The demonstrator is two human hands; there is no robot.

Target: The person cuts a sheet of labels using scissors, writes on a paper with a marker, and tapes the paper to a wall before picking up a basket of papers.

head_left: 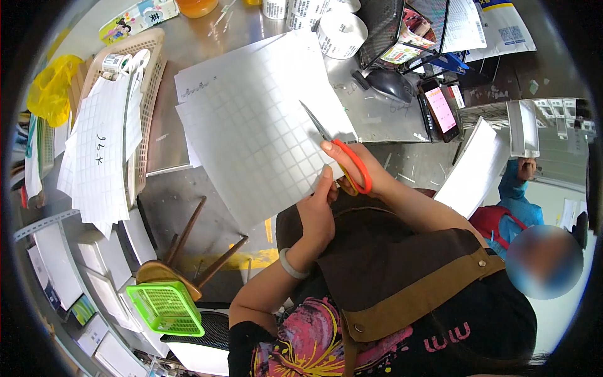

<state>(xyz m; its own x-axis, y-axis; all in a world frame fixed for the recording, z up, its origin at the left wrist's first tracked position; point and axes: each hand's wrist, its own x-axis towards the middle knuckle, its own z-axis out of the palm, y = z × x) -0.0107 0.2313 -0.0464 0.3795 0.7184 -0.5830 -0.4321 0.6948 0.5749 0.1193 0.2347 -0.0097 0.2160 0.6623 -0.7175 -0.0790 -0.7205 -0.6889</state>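
Note:
A large white sheet of paper (251,125), with a grid of squares showing through it, reaches from the metal table out toward my body. My left hand (318,210) pinches its near right corner, thumb on top and the other fingers hidden beneath. Scissors with red-orange and yellow handles (364,176) are in my right hand (370,164), fingers closed around the loops. Their blades point up and left over the sheet, close together as far as I can see. More white paper (181,85) lies under the sheet.
A beige basket (157,69) of cut grid sheets stands left. Label rolls (341,34), a black mesh organizer (382,31), a computer mouse (388,85) and a phone (441,110) sit at the back right. A stool with a green basket (166,308) is lower left. Another person (518,213) is at right.

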